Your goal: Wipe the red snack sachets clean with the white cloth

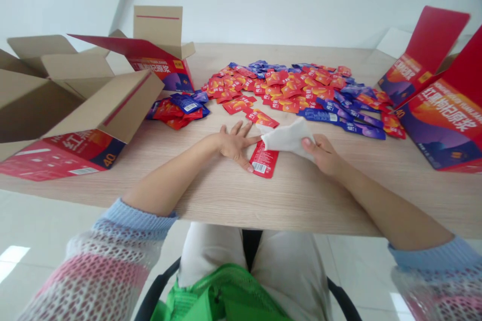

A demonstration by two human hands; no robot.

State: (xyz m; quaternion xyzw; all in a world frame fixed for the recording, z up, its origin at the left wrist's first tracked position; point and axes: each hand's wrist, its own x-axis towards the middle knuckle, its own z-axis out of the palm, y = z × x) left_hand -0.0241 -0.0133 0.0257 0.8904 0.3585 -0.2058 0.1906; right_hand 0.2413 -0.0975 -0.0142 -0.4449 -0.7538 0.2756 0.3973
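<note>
My left hand (234,145) spreads wide against a red sachet (266,160); my right hand (327,155) pinches a white cloth (286,137). The sachet lies barcode-up.

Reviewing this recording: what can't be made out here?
All in the head view:
Right hand: some fingers hidden behind the crumpled white cloth.
Flat red sachet with barcode: upper part partly covered by that cloth; fine print too small.
Open brown-and-red cardboard box: cut off by the left edge.

White cloth (288,139) partly over the far end of a flat red packet (265,161), barcode side up
</note>
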